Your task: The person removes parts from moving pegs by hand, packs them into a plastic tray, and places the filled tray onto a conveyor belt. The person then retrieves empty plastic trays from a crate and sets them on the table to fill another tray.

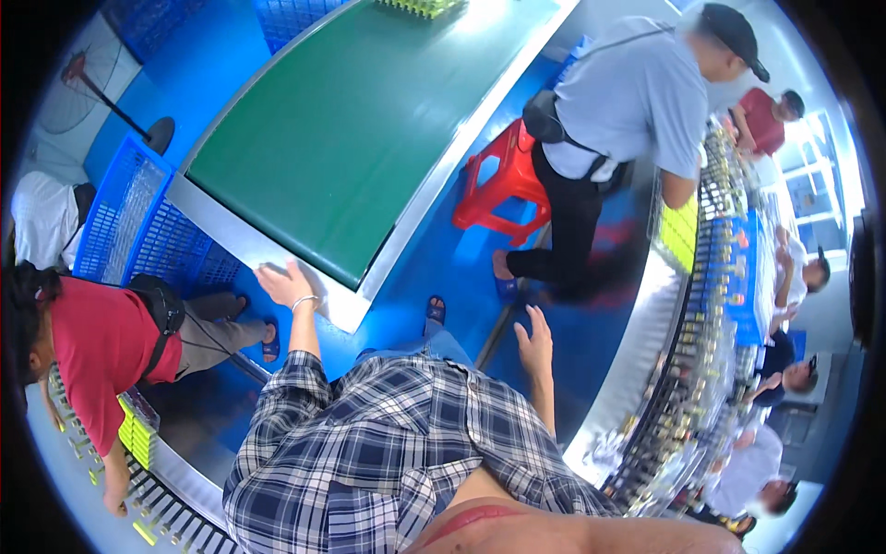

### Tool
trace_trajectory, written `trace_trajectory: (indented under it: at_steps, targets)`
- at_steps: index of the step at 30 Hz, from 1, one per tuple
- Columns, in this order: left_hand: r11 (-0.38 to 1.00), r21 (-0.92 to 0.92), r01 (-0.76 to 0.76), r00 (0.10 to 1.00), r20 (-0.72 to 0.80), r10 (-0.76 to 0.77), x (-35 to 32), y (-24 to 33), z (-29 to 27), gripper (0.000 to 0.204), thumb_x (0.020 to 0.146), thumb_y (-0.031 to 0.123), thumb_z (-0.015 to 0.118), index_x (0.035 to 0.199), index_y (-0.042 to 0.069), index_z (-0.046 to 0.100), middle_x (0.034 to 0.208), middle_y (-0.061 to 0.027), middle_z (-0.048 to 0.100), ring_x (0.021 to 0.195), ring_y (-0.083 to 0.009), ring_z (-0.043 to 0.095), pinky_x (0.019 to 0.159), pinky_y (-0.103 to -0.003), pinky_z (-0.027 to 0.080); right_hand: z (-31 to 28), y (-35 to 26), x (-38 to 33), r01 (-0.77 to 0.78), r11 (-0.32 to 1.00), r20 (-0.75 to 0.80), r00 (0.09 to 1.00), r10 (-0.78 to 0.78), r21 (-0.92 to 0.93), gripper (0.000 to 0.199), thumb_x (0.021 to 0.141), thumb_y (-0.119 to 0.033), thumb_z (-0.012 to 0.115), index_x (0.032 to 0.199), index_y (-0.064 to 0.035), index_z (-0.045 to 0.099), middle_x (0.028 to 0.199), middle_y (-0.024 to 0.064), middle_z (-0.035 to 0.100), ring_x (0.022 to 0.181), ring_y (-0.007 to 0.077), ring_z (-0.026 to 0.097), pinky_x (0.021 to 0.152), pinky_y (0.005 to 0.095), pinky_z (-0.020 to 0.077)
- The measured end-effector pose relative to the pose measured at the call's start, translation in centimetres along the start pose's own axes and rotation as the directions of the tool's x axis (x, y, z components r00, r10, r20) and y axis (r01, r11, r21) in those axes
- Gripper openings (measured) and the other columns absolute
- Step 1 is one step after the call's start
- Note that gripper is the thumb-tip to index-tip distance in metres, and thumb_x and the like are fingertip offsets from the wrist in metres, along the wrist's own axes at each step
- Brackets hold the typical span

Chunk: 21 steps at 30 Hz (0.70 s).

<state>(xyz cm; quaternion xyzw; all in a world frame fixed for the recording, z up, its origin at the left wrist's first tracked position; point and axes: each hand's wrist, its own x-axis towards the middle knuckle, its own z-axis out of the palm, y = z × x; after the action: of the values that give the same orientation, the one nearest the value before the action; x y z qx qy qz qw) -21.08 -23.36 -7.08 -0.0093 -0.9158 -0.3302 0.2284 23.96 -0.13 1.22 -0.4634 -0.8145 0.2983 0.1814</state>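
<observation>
My left hand [284,283] lies flat with fingers spread on the metal rim at the near corner of a long green-topped table [369,120]; a thin bracelet circles its wrist. My right hand [535,343] hangs free above the blue floor [443,268] with its fingers apart and nothing in it. Both arms wear a blue-and-white plaid shirt [388,443]. One foot in a sandal [436,309] shows below.
A red plastic stool [498,185] stands beside a person in a grey shirt and black cap [628,102]. Blue crates [138,231] sit left. A person in red [101,351] works at a curved conveyor. Right, a line [711,305] carries several small bottles, with other people seated there.
</observation>
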Motion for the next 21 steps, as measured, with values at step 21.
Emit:
trace_trajectory:
  at_steps: [21]
  targets:
    - [0.423,-0.510,0.749,0.463,-0.054,-0.885,-13.3,-6.7,-6.1,0.058,0.097,0.048,0.048,0.125,-0.003,0.059,0.119,-0.0134,0.064,0.105,-0.0247,0.058,0.093,-0.034,0.043,14.0,-31.5,52.4,0.461,0.741,0.437,0.605,-0.665,0.488,0.064,0.089,-0.040,0.066,0.142,-0.0126,0.044,0.136,0.0152,0.055,0.121,0.0305,0.055,0.099,0.0395,0.0456]
